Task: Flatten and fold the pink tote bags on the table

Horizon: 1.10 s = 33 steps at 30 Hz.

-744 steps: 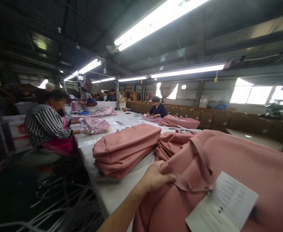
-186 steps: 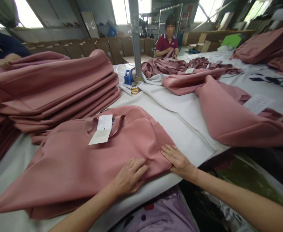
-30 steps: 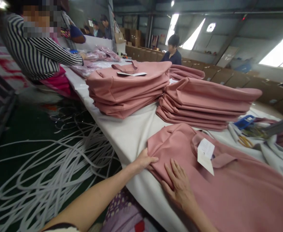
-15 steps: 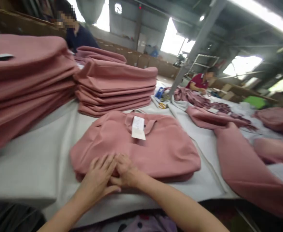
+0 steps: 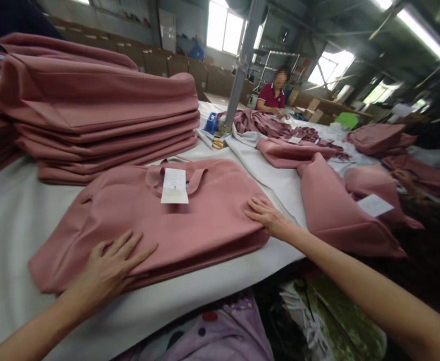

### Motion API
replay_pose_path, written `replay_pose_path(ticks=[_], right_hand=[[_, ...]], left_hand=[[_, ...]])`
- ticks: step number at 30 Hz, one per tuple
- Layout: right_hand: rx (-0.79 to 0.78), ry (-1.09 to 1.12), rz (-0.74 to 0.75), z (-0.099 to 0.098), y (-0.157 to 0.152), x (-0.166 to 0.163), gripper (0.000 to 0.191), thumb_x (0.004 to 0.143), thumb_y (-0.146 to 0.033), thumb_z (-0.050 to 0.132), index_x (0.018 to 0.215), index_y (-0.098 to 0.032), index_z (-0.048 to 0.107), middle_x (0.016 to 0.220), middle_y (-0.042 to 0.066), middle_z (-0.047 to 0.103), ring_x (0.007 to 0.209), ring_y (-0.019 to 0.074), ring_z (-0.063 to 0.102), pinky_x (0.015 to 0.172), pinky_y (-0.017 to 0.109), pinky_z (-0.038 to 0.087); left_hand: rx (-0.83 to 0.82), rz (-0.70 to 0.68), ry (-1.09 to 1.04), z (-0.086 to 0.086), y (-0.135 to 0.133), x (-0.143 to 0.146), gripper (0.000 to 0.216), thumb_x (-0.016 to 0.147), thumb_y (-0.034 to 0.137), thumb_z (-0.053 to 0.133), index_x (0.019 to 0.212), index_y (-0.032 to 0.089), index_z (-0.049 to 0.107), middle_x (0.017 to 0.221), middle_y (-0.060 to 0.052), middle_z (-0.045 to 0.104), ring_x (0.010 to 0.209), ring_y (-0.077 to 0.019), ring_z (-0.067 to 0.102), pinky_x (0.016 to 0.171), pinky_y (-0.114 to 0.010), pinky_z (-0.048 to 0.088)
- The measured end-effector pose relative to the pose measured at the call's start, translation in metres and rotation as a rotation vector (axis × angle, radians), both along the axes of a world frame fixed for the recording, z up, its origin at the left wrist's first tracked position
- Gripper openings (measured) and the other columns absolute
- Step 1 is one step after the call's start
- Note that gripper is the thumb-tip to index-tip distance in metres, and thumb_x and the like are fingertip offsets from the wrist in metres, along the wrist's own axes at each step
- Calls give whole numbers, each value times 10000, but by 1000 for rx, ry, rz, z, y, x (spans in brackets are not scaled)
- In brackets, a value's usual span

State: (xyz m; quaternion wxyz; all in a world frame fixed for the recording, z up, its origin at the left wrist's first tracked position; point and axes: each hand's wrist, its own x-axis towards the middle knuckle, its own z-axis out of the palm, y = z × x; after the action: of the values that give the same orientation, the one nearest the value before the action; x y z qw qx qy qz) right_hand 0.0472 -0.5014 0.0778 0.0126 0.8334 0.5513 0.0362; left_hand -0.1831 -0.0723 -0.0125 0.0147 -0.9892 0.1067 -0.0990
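Fingers of the left hand (image 5: 109, 265) lie spread and flat on the near left corner of a folded dusty-pink fabric bag (image 5: 148, 225); the right hand (image 5: 267, 218), fingers also extended, presses its right edge, gripping nothing. That bag lies flat on the white padded table (image 5: 13, 220), loop handles and white paper tag (image 5: 175, 185) uppermost, before a stack of folded pink bags (image 5: 95, 115).

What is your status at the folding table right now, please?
Left hand flat on pink bag, near corner. Right hand flat at its far edge. Paper tag on top. Nothing obstructing.
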Motion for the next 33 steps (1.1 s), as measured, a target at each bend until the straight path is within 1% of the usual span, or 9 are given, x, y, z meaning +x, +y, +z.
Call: replay_pose_path(ticks=[5,11,16,19,23,25,28,31,33], right_hand=[[111,56,47,-17,-4,-17,591,694,-1,374,1234,-102,592,1268,92,584,1284,233,435,1091,432,310],[204,5,-59,-61,-24,-82,656,707,-37,399,1339,-162,522,1413,159,441,1345,298,338,1078,538,287],[252,-4,-141,-80,-21,-104,623,751,-114,441,1363,-214,502,1443,166,391,1345,313,326,1060,540,286],[262,-6,-132,-80,-18,-99,613,751,-147,451,1358,-212,507,1439,162,394,1332,319,339,1052,538,291],[265,10,-117,-80,-20,-95,614,749,-157,461,1360,-205,502,1440,163,390,1331,320,337,1039,537,301],[248,36,-115,-77,-22,-96,605,763,-164,472,1367,-194,494,1446,169,383,1337,324,327,1047,542,289],[228,103,-108,-56,-18,-96,515,821,-245,524,1331,-179,529,1437,182,396,1324,333,351,1057,541,275],[246,210,-72,-17,0,-87,259,920,-352,530,1097,-220,666,1221,114,607,1153,270,537,1109,538,179],[278,237,-39,7,18,-76,271,988,-364,458,951,-223,686,1010,50,686,988,205,616,1138,527,96]], left_hand=[[-50,-50,71,1,18,-9,460,957,362,296,1395,357,438,1439,-60,476,1271,-339,478,953,-490,381],[-23,8,85,-15,13,-38,523,840,205,423,1325,362,538,1481,-88,414,1357,-395,348,1061,-585,275],[44,-22,45,-31,16,-48,441,860,256,409,1235,341,626,1381,-77,530,1284,-423,411,1000,-614,322],[37,-45,-6,-14,9,-33,409,867,488,491,1188,299,660,1313,-135,565,1191,-425,477,966,-608,352],[3,-299,123,25,-32,13,626,829,701,470,1240,252,614,1312,-142,554,1114,-333,543,963,-468,412],[-36,-467,261,35,-56,37,656,868,691,406,1421,338,401,1512,-104,348,1325,-371,369,1073,-551,288],[-94,-527,378,31,-79,55,626,895,672,363,1463,436,239,1592,-86,137,1414,-432,161,1084,-663,154],[-112,-506,393,21,-82,55,620,895,666,373,1459,459,217,1597,-95,91,1417,-454,121,1079,-679,131],[-114,-517,370,17,-79,51,624,893,666,381,1458,468,206,1598,-93,87,1415,-456,128,1080,-676,136]])
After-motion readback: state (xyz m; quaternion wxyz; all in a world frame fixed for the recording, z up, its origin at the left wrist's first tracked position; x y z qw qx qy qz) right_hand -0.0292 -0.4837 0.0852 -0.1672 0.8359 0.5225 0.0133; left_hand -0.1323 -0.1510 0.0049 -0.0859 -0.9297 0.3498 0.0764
